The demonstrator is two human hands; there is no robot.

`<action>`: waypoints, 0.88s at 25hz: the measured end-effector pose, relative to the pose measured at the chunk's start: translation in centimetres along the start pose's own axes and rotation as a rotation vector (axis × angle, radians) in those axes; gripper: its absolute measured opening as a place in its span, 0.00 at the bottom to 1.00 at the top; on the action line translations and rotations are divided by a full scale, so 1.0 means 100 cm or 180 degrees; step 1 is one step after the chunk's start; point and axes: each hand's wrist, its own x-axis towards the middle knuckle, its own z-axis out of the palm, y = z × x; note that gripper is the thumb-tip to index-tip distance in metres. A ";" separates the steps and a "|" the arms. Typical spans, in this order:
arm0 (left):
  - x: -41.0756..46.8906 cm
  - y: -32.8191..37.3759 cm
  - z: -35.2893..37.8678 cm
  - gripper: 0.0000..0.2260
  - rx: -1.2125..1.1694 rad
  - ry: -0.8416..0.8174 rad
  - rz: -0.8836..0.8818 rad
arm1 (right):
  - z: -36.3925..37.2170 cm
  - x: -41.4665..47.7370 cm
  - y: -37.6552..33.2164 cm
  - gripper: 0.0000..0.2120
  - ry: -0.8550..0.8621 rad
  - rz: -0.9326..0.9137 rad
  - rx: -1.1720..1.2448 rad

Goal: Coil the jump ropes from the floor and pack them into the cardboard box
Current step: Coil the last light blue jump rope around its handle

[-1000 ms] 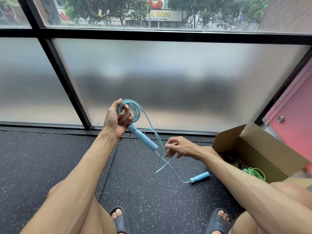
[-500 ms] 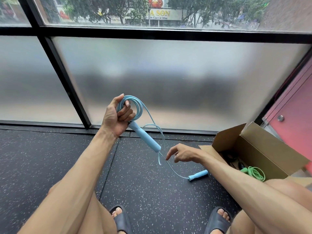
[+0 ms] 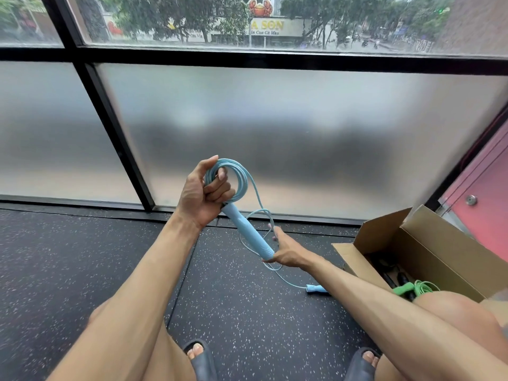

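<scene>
1. Above the speckled floor (image 3: 82,257), gripped tight in left hand (image 3: 204,192): coils and one handle of blue jump rope (image 3: 236,180).
2. Since half a second ago, lifted right hand (image 3: 286,250) to slack cord; pinching or merely touching, cannot tell.
3. Points to another loop; second handle (image 3: 316,288) lying on floor.
4. Open cardboard box (image 3: 439,251): holds green rope (image 3: 402,289), dark items (image 3: 390,268).

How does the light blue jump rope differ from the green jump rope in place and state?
The left hand grips the light blue jump rope in the air; the green jump rope lies in the brown cardboard box. The blue rope is only partly coiled, its loose end trailing to the dark speckled floor; the green rope looks coiled, though a knee hides part. Both are thin cords with matching handles.
</scene>
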 end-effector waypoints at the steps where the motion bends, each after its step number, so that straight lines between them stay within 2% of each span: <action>1: 0.000 0.000 0.001 0.21 0.0007 -0.0034 -0.0014 | 0.003 0.004 0.001 0.41 -0.0118 -0.0013 0.0003; 4: -0.002 0.002 0.001 0.21 -0.0043 -0.0025 0.0013 | 0.011 0.008 0.002 0.13 -0.0400 -0.0063 0.0078; 7: -0.002 0.009 -0.005 0.20 -0.0187 0.0066 0.0177 | 0.011 -0.002 -0.013 0.07 -0.0547 0.0001 0.0487; 9: 0.000 0.015 -0.016 0.19 -0.0336 0.0207 0.0388 | 0.010 -0.008 -0.019 0.06 -0.0818 0.0319 0.1092; 11: 0.002 0.021 -0.029 0.20 -0.0487 0.0492 0.0587 | 0.007 -0.012 -0.018 0.11 -0.1218 0.0635 0.1556; 15: 0.003 0.028 -0.052 0.20 -0.0702 0.1341 0.0862 | -0.002 -0.020 -0.018 0.31 -0.1646 0.0782 0.1498; 17: 0.002 0.034 -0.065 0.21 -0.0869 0.1772 0.0994 | -0.005 -0.026 -0.019 0.38 -0.1662 0.0718 0.1269; 19: 0.003 0.040 -0.080 0.20 -0.0888 0.2427 0.1062 | -0.011 -0.030 -0.012 0.39 -0.1501 0.0654 0.1140; 22: -0.001 0.043 -0.103 0.16 -0.0667 0.3373 0.1053 | -0.026 -0.032 0.008 0.37 -0.1022 0.0601 0.1387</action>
